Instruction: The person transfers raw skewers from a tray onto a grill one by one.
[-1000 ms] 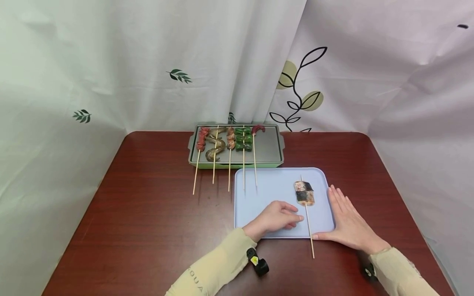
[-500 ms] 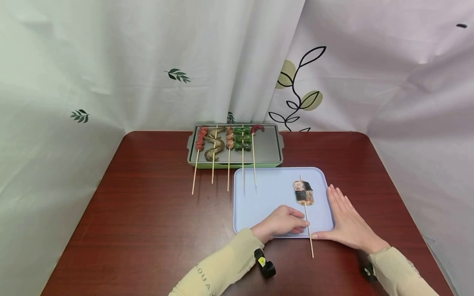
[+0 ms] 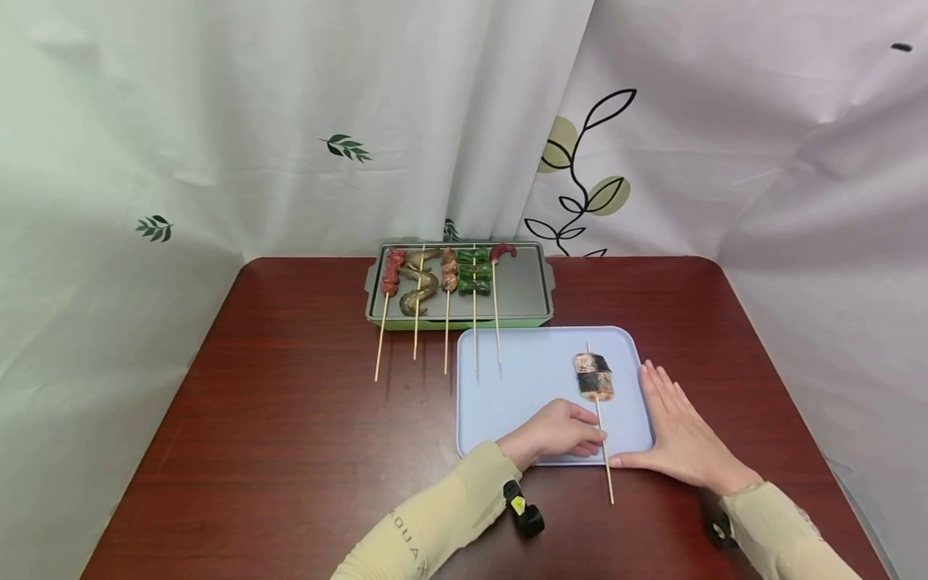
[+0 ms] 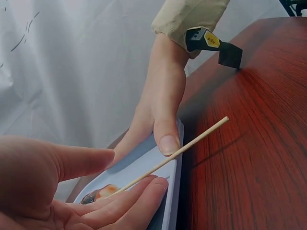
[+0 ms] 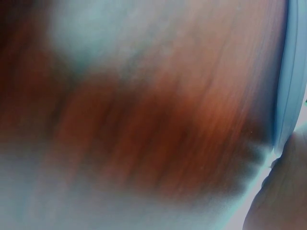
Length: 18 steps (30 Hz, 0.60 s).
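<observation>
A skewer point(image 3: 594, 377) with chunks of dark-skinned, pale food lies on the right part of a light blue tray point(image 3: 507, 403); its wooden stick point(image 4: 199, 138) sticks out past the front rim. My left hand point(image 3: 560, 428) is over the tray, left of the stick. In the left wrist view its thumb stands apart from its nearly straight fingers point(image 4: 139, 201), whose tips are right beside the stick; nothing is pinched between them. My right hand point(image 3: 685, 435) lies spread along the tray's right side, its thumb at the front rim near the stick.
Behind the tray, a grey grill pan point(image 3: 525, 282) with a green base carries several skewers of red, brown and green pieces point(image 3: 474, 272). Their sticks jut forward over the table point(image 3: 290, 403), two of them over the tray. White curtains point(image 3: 290, 121) hang around the table.
My left hand has moved slightly right, up to the skewer's stick. The right hand, tray and skewers have stayed in place.
</observation>
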{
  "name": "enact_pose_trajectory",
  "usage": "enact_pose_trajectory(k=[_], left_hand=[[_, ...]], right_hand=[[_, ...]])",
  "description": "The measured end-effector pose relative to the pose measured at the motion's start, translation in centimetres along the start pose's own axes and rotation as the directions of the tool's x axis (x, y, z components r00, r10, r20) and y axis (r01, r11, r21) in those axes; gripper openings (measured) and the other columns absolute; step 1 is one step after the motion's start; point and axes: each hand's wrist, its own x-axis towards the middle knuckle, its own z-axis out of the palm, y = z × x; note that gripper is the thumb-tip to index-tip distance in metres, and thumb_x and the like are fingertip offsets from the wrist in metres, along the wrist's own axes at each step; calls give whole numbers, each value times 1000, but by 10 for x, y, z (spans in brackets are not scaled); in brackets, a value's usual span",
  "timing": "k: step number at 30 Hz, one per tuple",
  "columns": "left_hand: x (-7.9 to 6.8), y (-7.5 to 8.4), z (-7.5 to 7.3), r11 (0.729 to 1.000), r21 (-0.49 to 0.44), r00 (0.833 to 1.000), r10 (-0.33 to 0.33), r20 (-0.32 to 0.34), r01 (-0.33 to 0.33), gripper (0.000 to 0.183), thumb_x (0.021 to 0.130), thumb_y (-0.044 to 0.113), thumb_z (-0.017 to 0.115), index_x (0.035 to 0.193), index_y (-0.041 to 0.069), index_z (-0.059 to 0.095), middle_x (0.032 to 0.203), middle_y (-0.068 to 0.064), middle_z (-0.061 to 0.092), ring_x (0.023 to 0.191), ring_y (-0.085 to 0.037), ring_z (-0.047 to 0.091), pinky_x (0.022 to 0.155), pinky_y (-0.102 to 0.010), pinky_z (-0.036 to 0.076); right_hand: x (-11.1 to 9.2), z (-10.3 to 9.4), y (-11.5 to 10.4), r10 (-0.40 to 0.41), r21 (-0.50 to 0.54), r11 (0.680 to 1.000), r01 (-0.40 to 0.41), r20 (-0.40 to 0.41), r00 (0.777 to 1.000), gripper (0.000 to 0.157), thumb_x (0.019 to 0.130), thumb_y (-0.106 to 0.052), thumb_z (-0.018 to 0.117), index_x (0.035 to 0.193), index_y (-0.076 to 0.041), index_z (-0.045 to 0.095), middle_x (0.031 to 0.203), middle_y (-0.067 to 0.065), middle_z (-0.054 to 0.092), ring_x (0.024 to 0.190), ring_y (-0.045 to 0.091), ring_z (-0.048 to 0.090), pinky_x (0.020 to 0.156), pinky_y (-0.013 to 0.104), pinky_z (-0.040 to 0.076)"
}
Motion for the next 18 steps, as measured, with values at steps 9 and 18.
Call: enact_pose_trajectory(k=[9, 18], left_hand=[[-2, -2, -2, 999, -6, 999, 34, -6, -34, 34, 88, 1, 76, 119, -5, 65, 82, -7, 73, 78, -22, 74, 71, -30, 62], [-9, -4, -5, 985, -164, 998, 41, -46, -48, 41, 84, -16, 71, 122, -4, 62, 90, -13, 67, 66, -29, 72, 61, -34, 63]], right_hand=[[0, -2, -1, 20, 11, 1000, -20, 17, 1000, 142, 67, -74, 81, 158, 9, 10, 163, 30, 14, 151, 44, 12, 125, 45, 2], [1, -2, -1, 31, 10, 999, -31, 27, 999, 143, 67, -76, 80, 159, 8, 10, 164, 29, 13, 151, 43, 11, 125, 44, 1]])
